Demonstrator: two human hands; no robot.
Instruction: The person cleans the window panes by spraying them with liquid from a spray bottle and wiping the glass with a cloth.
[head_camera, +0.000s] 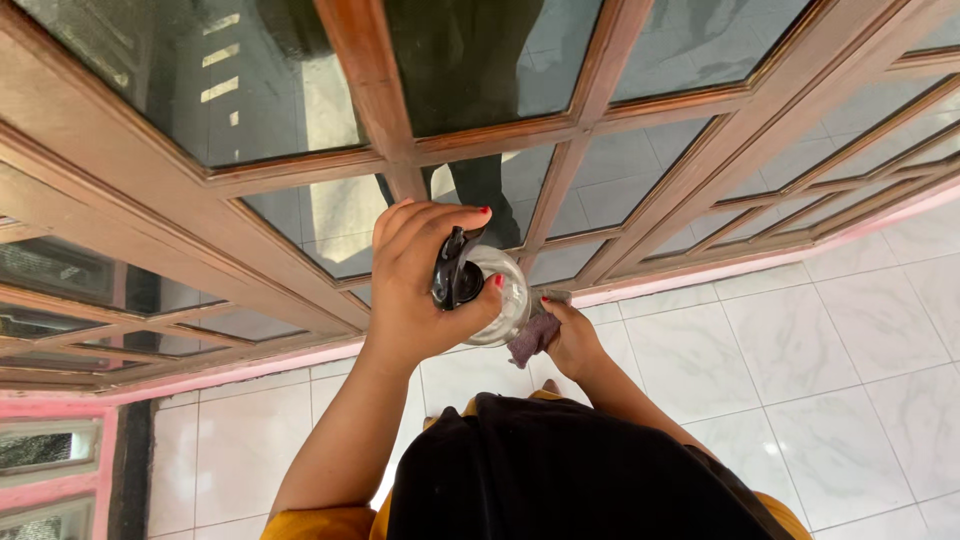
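Note:
My left hand (420, 280) is raised in front of a wooden-framed glass door (380, 110) and grips a clear spray bottle (500, 290) by its black trigger head, which points at the glass. Lower and to the right, my right hand (575, 340) clutches a small crumpled purple-grey cloth (533, 338) near the bottom rail of the door. Both hands have red-painted nails. A black garment covers my front below the hands.
The door has several glass panes divided by brown wooden bars, with a person's dark reflection in them. A pink sill (700, 275) runs along its base. White marble-look floor tiles (800, 370) spread out to the right and below.

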